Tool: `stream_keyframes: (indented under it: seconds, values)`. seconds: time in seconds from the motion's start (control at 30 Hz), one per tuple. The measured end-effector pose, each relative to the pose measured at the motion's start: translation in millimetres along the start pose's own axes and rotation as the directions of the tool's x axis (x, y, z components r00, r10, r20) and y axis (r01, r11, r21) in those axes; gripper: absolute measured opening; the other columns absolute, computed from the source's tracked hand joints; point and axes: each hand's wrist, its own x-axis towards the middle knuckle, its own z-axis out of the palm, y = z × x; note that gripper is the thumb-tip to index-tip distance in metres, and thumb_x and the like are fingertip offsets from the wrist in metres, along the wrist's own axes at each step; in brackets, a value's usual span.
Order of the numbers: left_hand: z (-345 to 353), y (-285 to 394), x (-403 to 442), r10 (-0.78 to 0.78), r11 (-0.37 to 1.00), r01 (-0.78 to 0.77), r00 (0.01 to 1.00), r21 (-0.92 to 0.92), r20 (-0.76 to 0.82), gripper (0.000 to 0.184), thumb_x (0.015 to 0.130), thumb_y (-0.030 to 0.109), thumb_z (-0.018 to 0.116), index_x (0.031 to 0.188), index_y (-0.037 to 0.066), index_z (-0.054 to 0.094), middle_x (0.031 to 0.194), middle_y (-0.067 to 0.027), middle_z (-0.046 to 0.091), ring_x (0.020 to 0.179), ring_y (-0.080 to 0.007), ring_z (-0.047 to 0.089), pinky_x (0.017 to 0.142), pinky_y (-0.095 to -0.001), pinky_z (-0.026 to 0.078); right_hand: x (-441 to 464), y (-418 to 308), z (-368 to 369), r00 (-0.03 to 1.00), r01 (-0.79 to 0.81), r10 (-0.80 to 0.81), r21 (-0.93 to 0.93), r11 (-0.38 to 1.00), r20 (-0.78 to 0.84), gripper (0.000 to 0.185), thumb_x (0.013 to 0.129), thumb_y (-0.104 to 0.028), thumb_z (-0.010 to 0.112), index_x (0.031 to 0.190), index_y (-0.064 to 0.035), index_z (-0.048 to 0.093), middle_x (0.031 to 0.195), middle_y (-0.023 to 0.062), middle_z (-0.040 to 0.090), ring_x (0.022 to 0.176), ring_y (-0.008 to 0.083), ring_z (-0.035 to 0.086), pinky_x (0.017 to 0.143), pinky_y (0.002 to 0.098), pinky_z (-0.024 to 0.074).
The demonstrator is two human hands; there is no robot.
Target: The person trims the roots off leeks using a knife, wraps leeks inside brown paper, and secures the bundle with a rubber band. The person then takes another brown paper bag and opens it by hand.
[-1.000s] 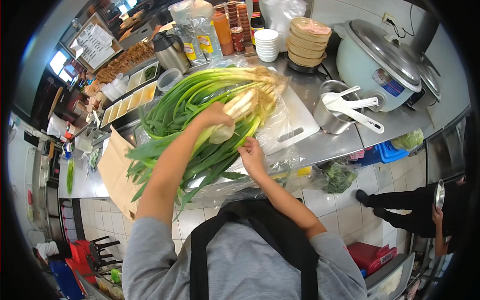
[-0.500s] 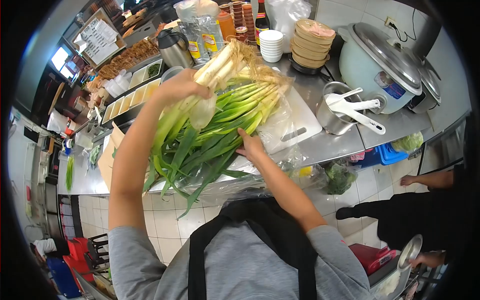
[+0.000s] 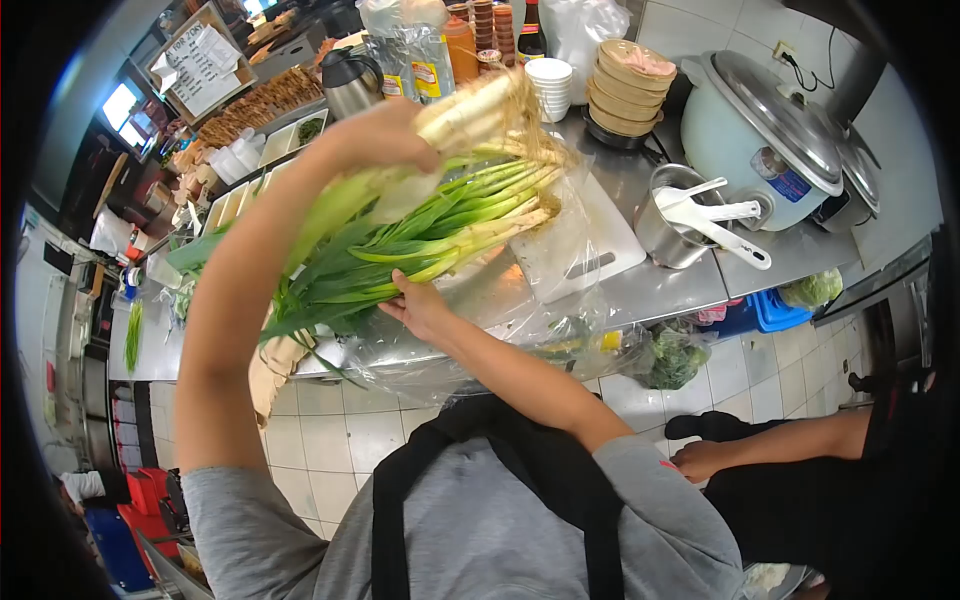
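Note:
My left hand (image 3: 392,140) is closed around a bundle of thick leeks (image 3: 470,110), just below their white root ends, and holds them raised and tilted. Their long green leaves trail off to the left. Below them lies a bunch of thinner green onions (image 3: 480,210), roots toward the right. My right hand (image 3: 418,308) grips the near edge of these green leaves, thumb on top, other fingers partly hidden. Crumpled clear plastic (image 3: 440,355) spreads under the greens and over the table edge.
A white cutting board (image 3: 610,245) lies right of the greens. Beyond it stand a metal pot (image 3: 672,225) with white-handled utensils and a large rice cooker (image 3: 750,140). Brown paper (image 3: 275,375) hangs at the front edge. A person's arm (image 3: 790,447) is at the right.
Both hands and the greens have shifted left, and the leaf ends have swung further left. The brown paper now droops over the table edge. The other person's arm has come closer.

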Motion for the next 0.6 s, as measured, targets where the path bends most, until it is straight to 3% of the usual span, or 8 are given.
stream_keyframes:
  seconds: [0.17, 0.23, 0.3, 0.33, 0.43, 0.57, 0.6]
  values:
    - [77, -12, 28, 0.011, 0.979, -0.004, 0.999, 0.206, -0.037, 0.049, 0.054, 0.03, 0.069, 0.095, 0.004, 0.066, 0.088, -0.0195, 0.066, 0.078, -0.0286, 0.065, 0.071, -0.0354, 0.052, 25, 21, -29, 0.999, -0.044, 0.044, 0.013, 0.999, 0.024, 0.038, 0.092, -0.025, 0.055, 0.123, -0.0104, 0.041, 0.124, 0.0098, 0.048, 0.112, 0.0292, 0.05, 0.099, 0.0458, 0.039]
    - [110, -17, 44, -0.006, 0.972, 0.011, 1.0, 0.234, -0.022, 0.047, 0.056, 0.03, 0.067, 0.095, 0.005, 0.065, 0.09, -0.0171, 0.066, 0.082, -0.0296, 0.065, 0.074, -0.0377, 0.052, 28, 25, -37, 0.999, -0.03, 0.031, -0.045, 0.999, 0.014, 0.043, 0.092, -0.03, 0.054, 0.126, -0.0095, 0.038, 0.127, 0.0118, 0.046, 0.116, 0.0322, 0.048, 0.101, 0.0474, 0.0366]
    - [139, -17, 55, -0.037, 0.96, 0.045, 0.999, 0.276, -0.035, 0.049, 0.056, 0.03, 0.067, 0.097, 0.004, 0.064, 0.091, -0.0174, 0.066, 0.085, -0.0309, 0.064, 0.075, -0.0389, 0.051, 36, 27, -50, 0.983, -0.164, 0.174, -0.131, 0.978, 0.067, 0.054, 0.092, -0.036, 0.053, 0.134, -0.0108, 0.03, 0.133, 0.0135, 0.041, 0.117, 0.0399, 0.045, 0.099, 0.0506, 0.0376]
    - [151, -18, 58, -0.073, 0.944, 0.084, 0.996, 0.32, -0.046, 0.05, 0.057, 0.03, 0.067, 0.099, 0.003, 0.062, 0.092, -0.0178, 0.065, 0.087, -0.0322, 0.063, 0.076, -0.0402, 0.051, 28, 22, -50, 0.98, -0.143, 0.165, -0.19, 0.971, 0.109, 0.061, 0.092, -0.038, 0.051, 0.137, -0.0089, 0.024, 0.135, 0.0179, 0.037, 0.118, 0.0447, 0.044, 0.1, 0.053, 0.0354]
    - [178, -22, 67, -0.143, 0.927, 0.156, 0.988, 0.341, -0.062, 0.05, 0.058, 0.03, 0.067, 0.102, 0.005, 0.061, 0.094, -0.0173, 0.065, 0.09, -0.0321, 0.063, 0.077, -0.0411, 0.051, 27, 20, -68, 0.959, -0.159, 0.217, -0.284, 0.946, 0.185, 0.062, 0.092, -0.04, 0.05, 0.136, -0.0043, 0.025, 0.134, 0.0231, 0.038, 0.117, 0.0443, 0.044, 0.099, 0.0513, 0.0379]
    - [189, -28, 74, -0.189, 0.927, 0.211, 0.977, 0.311, -0.101, 0.051, 0.059, 0.03, 0.067, 0.103, 0.006, 0.06, 0.096, -0.0171, 0.064, 0.091, -0.032, 0.062, 0.077, -0.0415, 0.05, 23, 21, -84, 0.937, -0.191, 0.258, -0.274, 0.943, 0.235, 0.06, 0.092, -0.04, 0.05, 0.132, -0.0011, 0.029, 0.13, 0.0282, 0.038, 0.111, 0.0431, 0.051, 0.092, 0.0469, 0.0452]
    - [188, -29, 77, -0.225, 0.923, 0.245, 0.969, 0.298, -0.098, 0.048, 0.06, 0.03, 0.067, 0.102, 0.007, 0.061, 0.097, -0.016, 0.064, 0.091, -0.0301, 0.063, 0.077, -0.04, 0.051, 21, 22, -86, 0.946, -0.216, 0.283, -0.346, 0.913, 0.156, 0.056, 0.092, -0.043, 0.048, 0.125, 0.001, 0.038, 0.122, 0.0243, 0.048, 0.106, 0.0353, 0.056, 0.09, 0.0428, 0.0469]
